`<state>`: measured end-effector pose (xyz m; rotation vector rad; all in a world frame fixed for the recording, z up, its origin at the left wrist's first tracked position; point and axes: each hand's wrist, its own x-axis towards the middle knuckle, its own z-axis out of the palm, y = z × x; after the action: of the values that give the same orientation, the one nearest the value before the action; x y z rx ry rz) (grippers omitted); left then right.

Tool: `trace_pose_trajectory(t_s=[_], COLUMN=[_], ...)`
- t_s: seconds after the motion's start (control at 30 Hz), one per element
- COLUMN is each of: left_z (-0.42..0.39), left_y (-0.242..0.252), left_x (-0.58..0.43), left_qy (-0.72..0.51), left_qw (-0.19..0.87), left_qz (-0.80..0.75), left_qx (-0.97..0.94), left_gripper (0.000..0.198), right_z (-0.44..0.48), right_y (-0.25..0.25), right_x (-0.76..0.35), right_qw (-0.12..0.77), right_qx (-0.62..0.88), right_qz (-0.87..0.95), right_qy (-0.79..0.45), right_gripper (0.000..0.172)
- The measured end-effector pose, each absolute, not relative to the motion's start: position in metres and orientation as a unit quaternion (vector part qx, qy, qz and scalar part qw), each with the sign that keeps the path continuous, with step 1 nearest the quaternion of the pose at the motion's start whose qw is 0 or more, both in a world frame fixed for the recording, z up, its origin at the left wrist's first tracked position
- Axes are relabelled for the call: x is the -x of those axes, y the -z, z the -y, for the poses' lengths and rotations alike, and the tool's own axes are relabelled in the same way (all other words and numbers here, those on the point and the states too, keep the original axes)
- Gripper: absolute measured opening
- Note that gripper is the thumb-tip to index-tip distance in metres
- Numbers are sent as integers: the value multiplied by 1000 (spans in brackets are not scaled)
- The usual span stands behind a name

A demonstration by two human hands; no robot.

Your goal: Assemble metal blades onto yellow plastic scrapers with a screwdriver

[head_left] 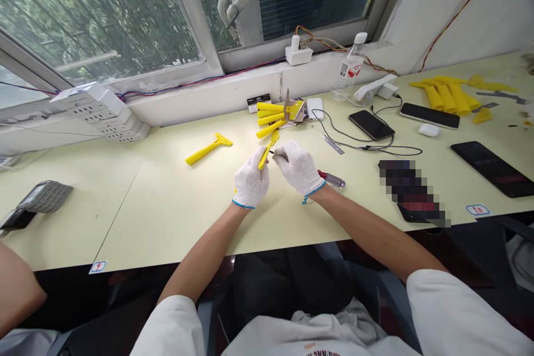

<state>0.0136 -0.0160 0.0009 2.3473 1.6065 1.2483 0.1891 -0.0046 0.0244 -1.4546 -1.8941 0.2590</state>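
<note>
Both of my hands wear white knit gloves with blue cuffs. My left hand (252, 178) is closed around a yellow scraper handle (269, 150), which slants up and away from me above the table. Close beside it, my right hand (295, 164) has its fingers pinched on a small dark thin piece (272, 152), which meets the side of the handle; its kind is too small to tell. A screwdriver with a red handle (331, 179) lies by my right wrist, partly hidden. Just beyond my hands is a pile of yellow scrapers (271, 118), some with metal blades.
Another yellow scraper (208, 148) lies left of my hands. To the right are a loose blade (332, 144), cables, several phones (371, 124), a water bottle (351, 69) and more yellow handles (448, 94). White boxes (102, 111) stand at the left; another person's arm (19, 289) shows there.
</note>
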Motion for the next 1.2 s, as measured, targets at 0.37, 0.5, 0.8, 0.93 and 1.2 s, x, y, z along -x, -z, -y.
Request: trace_pose_trajectory(t_s=[0.37,0.5,0.8,0.93,1.2], left_z=[15,15,13,13,15], left_y=[1,0,5,4,0], left_x=[-14,-14,-12,-12,-14], left_qy=[-414,-411,-412,-416,-411], left_qw=[24,26,21,29,33], left_qz=[-511,-519,-517,-515,-514], left_qx=[-753,-749,-750,-749,-752], left_gripper=[50,50,48,48,46], right_z=[7,1,-8,0,3], right_y=[-17,-17,-1,-4,-19], right_x=[-191,-188,-185,-187,-188], right_qw=[360,384,405,390,373], right_qx=[550,540,533,540,564], right_qz=[747,744,739,742,734], right_qy=[-101,-86,-72,-74,-66], right_gripper=[34,26,31,28,31])
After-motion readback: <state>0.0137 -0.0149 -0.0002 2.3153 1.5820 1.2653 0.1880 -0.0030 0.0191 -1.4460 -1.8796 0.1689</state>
